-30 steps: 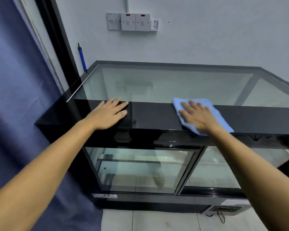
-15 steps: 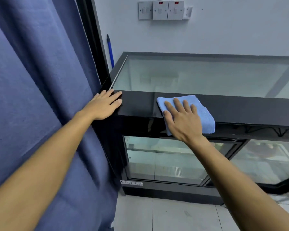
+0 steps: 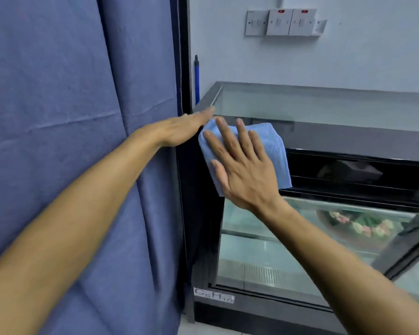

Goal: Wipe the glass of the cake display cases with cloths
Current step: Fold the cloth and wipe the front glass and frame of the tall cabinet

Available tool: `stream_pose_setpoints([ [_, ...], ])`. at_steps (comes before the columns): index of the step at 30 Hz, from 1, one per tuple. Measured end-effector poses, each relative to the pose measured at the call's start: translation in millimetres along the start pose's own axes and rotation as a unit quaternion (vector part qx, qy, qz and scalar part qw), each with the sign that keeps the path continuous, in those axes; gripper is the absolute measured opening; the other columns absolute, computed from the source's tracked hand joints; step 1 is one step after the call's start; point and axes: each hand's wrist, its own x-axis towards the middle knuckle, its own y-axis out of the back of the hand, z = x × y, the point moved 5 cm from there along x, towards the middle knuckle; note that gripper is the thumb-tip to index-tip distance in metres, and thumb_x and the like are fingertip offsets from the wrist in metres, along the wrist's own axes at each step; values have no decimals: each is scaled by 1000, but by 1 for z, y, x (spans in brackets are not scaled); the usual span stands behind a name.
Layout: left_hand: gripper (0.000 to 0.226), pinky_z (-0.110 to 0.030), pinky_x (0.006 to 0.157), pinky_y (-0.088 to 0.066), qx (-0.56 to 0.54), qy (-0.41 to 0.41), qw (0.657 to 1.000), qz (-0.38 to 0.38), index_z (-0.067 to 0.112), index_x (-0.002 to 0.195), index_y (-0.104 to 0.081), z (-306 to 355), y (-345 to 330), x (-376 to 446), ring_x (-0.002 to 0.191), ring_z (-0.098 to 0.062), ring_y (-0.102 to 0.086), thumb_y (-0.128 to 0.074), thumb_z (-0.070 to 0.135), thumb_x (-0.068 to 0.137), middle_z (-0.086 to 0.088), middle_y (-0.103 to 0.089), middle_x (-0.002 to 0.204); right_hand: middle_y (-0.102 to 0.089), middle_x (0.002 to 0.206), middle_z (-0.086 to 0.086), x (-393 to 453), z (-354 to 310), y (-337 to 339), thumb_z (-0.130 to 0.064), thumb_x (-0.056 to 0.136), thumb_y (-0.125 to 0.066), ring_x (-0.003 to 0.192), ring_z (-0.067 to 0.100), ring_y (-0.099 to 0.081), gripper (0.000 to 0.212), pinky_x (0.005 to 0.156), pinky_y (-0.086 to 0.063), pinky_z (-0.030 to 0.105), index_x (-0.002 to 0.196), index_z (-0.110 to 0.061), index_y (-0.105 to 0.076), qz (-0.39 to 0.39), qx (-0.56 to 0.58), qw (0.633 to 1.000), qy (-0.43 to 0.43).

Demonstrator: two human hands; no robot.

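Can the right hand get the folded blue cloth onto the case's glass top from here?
Probably yes: the right hand presses the folded blue cloth just below the glass top, with nothing between.

Light-blue cloth (image 3: 273, 151); black-framed display case (image 3: 348, 139); dark-blue curtain (image 3: 70, 117); white switches (image 3: 283, 22), red indicators.

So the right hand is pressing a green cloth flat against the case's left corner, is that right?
Not quite: the cloth is light blue, not green. The head view shows the right hand pressing it flat against the left corner of the case.
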Motion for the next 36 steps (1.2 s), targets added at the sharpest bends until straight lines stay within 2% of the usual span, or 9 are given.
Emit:
stream_pose_setpoints([
  [5, 99, -36, 129, 1, -6, -41, 999, 5, 41, 155, -45, 10, -10, -11, 151, 3, -19, -1, 93, 83, 25, -30, 162, -11, 170, 11, -22, 7, -23, -33, 109, -41, 158, 39, -13, 58, 129, 3, 49, 163, -19, -27, 95, -34, 994, -34],
  [7, 86, -27, 124, 1, 16, -31, 999, 41, 40, 155, -44, 6, -12, -14, 148, 6, -17, -2, 83, 93, 29, -26, 158, -10, 171, 11, -43, -14, -49, -30, 106, -48, 158, 38, -10, 63, 128, 8, 50, 164, -18, -26, 97, -17, 994, -45],
  [11, 72, -36, 122, -21, 147, -42, 974, 167, 40, 150, -52, 2, -11, -10, 150, -24, -36, -12, 73, 101, 1, -42, 163, -9, 173, 6, -77, -48, -82, -24, 104, -50, 155, 29, -22, 65, 128, -5, 42, 164, -19, -25, 82, 69, 993, -56],
  [14, 91, -42, 115, -37, 208, -61, 932, 290, 22, 143, -60, 3, -12, -12, 135, -39, -51, -3, 72, 91, -13, -58, 148, -34, 165, 14, -71, -30, -64, -39, 100, -52, 132, 32, -41, 62, 110, -30, 44, 159, -22, -40, 149, -4, 984, -93],
  [18, 69, -40, 105, -48, 90, -174, 850, 489, 22, 121, -75, -10, -27, -24, 121, -26, -63, -18, 56, 103, -2, -73, 126, -24, 167, 23, -52, 15, -41, -48, 99, -50, 154, 38, -19, 63, 123, 0, 52, 157, -27, -40, 216, -66, 968, -109],
  [21, 51, -41, 129, -20, 22, -246, 763, 597, 5, 152, -47, -37, -70, -31, 152, -37, -32, -30, 29, 110, -15, -44, 159, -16, 170, 21, -50, 4, -52, -49, 101, -42, 157, 42, -13, 65, 121, 8, 67, 162, -29, -30, 255, -68, 952, -157],
  [25, 64, -32, 127, 12, 114, -191, 754, 618, 1, 163, -13, -85, -156, -29, 159, -40, -2, -25, 33, 109, -20, -9, 172, -22, 170, 13, -42, -29, -71, -46, 104, -42, 157, 40, -18, 60, 121, -5, 66, 161, -29, -35, 216, -82, 973, 3],
  [31, 67, -44, 131, 3, 197, -199, 751, 598, 4, 163, -8, -122, -232, -32, 160, -35, 1, -29, 34, 107, -17, -7, 173, -15, 172, 8, -29, -28, -62, -48, 102, -35, 159, 39, -10, 63, 121, 6, 66, 162, -31, -30, 239, -81, 965, -71],
  [36, 70, -47, 131, 0, 232, -187, 758, 580, 0, 163, -12, -153, -309, -33, 160, -35, -1, -32, 36, 105, -19, -9, 172, -14, 173, 3, -13, -32, -55, -50, 105, -32, 159, 38, -7, 59, 124, 4, 62, 162, -35, -29, 154, -122, 976, 99],
])
